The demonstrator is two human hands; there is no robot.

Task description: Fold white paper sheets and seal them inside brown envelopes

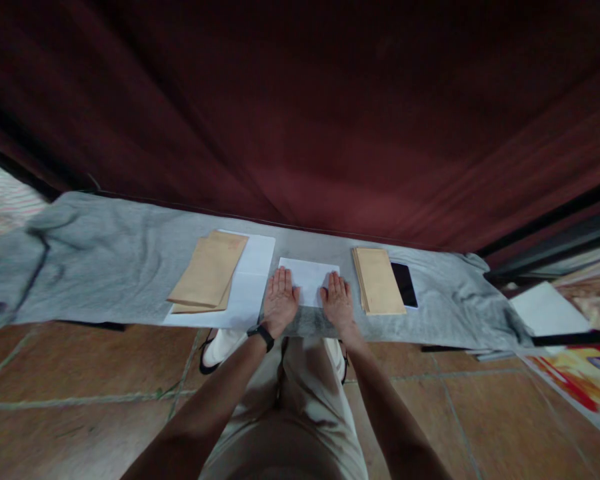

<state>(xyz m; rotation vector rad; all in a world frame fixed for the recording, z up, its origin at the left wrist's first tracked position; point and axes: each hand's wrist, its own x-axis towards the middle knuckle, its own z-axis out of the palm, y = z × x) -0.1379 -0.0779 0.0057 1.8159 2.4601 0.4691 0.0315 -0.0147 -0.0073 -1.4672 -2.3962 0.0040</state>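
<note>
- At the centre of the clock dial, with twelve o'clock pointing away from the person, a small white sheet [309,281] lies flat on a grey cloth [125,260].
- At about eight o'clock on the sheet, the left hand [281,301] rests palm down over its left edge, fingers straight and close together, thumb turned inward onto the paper; it is spread flat, with nothing gripped.
- At about four o'clock, the right hand [337,301] mirrors it over the right edge, likewise flattened and clasping nothing, its thumb towards the other.
- At seven o'clock, a black watch [261,335] circles the left wrist.
- At nine o'clock, a brown paper pile [210,270], its pieces overlapping unevenly, lies on a larger white paper [250,280], just beyond the left hand.
- At three o'clock, a neater brown paper stack [381,281] sits near the right hand, its pieces slightly fanned along the left side.
- Farther out at three, a dark-screened phone [405,285] lies right beside that stack, partly hidden by it.
- At twelve o'clock, a dark red fabric [310,147] fills the space beyond the cloth.
- At six o'clock, the person's legs show above a brown tiled floor [150,360].
- Far out, between three and four o'clock, lies a red and yellow print [587,383].
</note>
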